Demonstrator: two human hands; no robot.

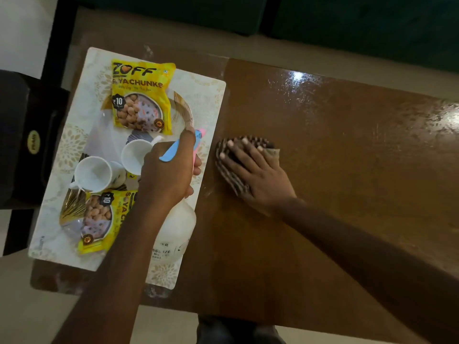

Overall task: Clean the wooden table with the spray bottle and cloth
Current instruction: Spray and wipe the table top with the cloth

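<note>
1. My left hand (169, 175) grips the spray bottle (176, 227) above the tray (213, 95); my right hand (258, 177) presses flat, fingers spread, on the striped cloth (229, 178) on the counter (347, 170), just beside the tray.
2. The counter's right part glistens in streaks, so I judge wiping well under way; the patch beneath the tray is not yet done.
3. Both white cups (93, 173) look empty; two soya packets (141, 95) lie on the tray.

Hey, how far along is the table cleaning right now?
Sprayed already, it seems: the wooden table shines with wet streaks at right. In hand: the right hand presses the cloth flat beside the tray, while the left hand holds the spray bottle. Left: wiping those streaks, plus under the tray.
</note>
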